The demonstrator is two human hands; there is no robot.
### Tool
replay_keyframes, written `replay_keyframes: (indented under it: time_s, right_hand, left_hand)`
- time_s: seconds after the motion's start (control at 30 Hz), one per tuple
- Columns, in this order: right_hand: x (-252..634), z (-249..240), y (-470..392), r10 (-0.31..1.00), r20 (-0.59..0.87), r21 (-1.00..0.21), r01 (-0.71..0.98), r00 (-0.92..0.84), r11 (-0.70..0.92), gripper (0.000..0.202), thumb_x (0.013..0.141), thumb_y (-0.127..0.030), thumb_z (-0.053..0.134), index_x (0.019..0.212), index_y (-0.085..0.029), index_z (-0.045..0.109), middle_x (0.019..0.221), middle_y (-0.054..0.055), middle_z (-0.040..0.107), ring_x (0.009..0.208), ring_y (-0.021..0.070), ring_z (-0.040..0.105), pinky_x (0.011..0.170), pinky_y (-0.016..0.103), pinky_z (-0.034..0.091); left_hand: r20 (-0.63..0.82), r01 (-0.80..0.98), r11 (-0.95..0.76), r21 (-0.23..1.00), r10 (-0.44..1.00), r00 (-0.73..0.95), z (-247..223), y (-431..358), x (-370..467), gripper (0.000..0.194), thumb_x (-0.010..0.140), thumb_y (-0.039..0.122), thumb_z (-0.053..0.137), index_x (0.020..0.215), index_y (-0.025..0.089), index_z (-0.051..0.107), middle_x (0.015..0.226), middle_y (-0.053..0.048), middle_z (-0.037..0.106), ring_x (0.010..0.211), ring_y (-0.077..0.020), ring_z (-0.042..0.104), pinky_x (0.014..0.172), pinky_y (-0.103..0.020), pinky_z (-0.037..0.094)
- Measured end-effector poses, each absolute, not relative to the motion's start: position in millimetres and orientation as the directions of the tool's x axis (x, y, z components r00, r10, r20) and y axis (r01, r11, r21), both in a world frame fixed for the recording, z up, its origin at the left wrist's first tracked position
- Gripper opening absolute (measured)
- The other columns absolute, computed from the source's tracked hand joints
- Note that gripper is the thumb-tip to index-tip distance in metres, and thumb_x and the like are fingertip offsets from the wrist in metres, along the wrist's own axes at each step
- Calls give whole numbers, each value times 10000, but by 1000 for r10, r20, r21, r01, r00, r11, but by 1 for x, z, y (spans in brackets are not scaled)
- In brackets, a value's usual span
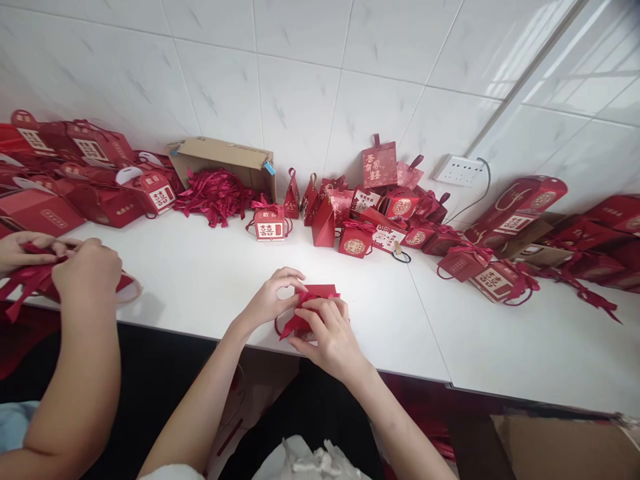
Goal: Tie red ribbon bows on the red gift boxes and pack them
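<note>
In front of me, near the table's front edge, stands a small red gift box (323,290) with a red ribbon (291,326) on it. My left hand (270,298) reaches in from the left, its thumb and fingertips curled at the ribbon along the box's upper left side. Over the front of the box bends my right hand (327,333), fingers closed on the ribbon and thumb low by the front face. Both hands hide much of the box and the ribbon's middle. A dark red cord loop (277,327) shows at its left side.
At left, a co-worker's hands (87,267) hold another ribboned box. A ribbon heap (215,193) spills from a cardboard carton (220,152). Finished-looking red boxes (357,239) crowd along the wall, and more lie at right (495,280). A power strip (461,171) is against the tiles.
</note>
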State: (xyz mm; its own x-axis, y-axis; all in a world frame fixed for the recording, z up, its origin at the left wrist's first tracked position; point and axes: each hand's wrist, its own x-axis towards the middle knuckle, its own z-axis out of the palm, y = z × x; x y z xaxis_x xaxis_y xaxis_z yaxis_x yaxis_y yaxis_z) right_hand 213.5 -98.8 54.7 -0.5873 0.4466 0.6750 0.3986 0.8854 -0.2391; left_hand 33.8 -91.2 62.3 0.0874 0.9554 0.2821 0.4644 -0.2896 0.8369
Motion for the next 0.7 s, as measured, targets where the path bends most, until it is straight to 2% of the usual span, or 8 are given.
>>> replay_keyframes:
  time_s: [0.1, 0.2, 0.37, 0.53, 0.7]
  right_hand:
    - [212, 53, -101, 452, 674, -250, 395, -584, 884, 225, 831, -354, 602, 972, -181, 578, 929, 79, 632, 855, 196, 561, 847, 399, 375]
    - [217, 52, -100, 479, 664, -320, 361, -574, 876, 140, 846, -330, 574, 817, -193, 571, 797, 33, 636, 793, 172, 574, 844, 386, 373]
    - [224, 54, -96, 542, 673, -364, 413, -503, 835, 226, 891, -250, 488, 673, -192, 502, 668, 2, 597, 673, 136, 555, 854, 381, 367]
    - [214, 53, -93, 578, 715, -333, 536, -392, 776, 227, 869, -236, 552, 665, -189, 464, 604, -28, 551, 572, 111, 491, 806, 355, 362]
    - [203, 47, -92, 632, 706, -356, 611, -320, 707, 86, 838, -207, 570, 798, -182, 499, 741, 12, 589, 618, 133, 510, 705, 322, 357]
  left_hand:
    - [293, 432, -289, 854, 954, 60, 64, -91, 39, 120, 789, 300, 556, 767, 208, 630, 1055, -62, 584, 1042, -204, 541, 966, -365, 414]
    - [295, 416, -281, 865, 955, 32, 63, -92, 44, 124, 794, 290, 534, 797, 202, 621, 1040, -67, 593, 1023, -204, 552, 954, -372, 425]
    - [254, 407, -241, 881, 967, 24, 59, -95, 47, 157, 800, 269, 512, 826, 214, 657, 1053, -61, 597, 1011, -205, 557, 935, -367, 438]
    - [235, 341, -231, 911, 972, 33, 61, -99, 51, 165, 801, 248, 497, 803, 206, 656, 1034, -61, 594, 999, -198, 556, 939, -354, 430]
    - [204, 248, -208, 946, 978, 43, 59, -101, 53, 170, 811, 288, 503, 751, 186, 625, 1077, -77, 578, 1041, -205, 539, 966, -358, 401]
